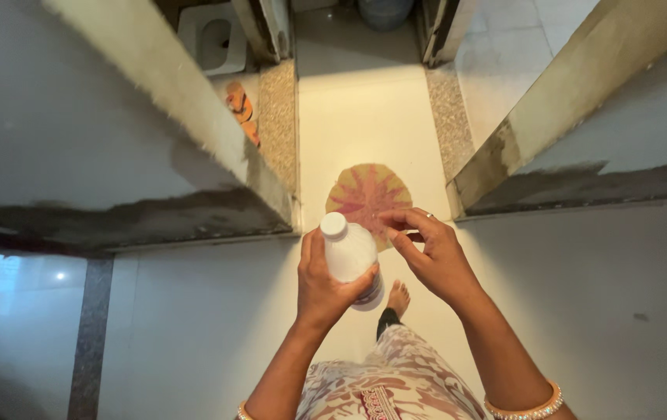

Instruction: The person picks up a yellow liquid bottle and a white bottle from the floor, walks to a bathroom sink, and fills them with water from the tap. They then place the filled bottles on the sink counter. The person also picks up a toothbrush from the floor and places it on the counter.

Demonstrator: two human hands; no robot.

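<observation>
The left hand is closed around a white bottle and holds it upright at the centre. The right hand, at 3 o'clock of the bottle, has fingers pinched together just beside its white cap, holding nothing that I can see. A round pink mat lies on the floor at 12 o'clock.

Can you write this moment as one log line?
left hand: holds white bottle | right hand: beside bottle, fingers pinched | below: round mat

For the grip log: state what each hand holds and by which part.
Left hand grips a white plastic bottle around its body, cap on top. Right hand holds nothing that can be made out; its fingertips are pinched together beside the bottle's shoulder.
</observation>
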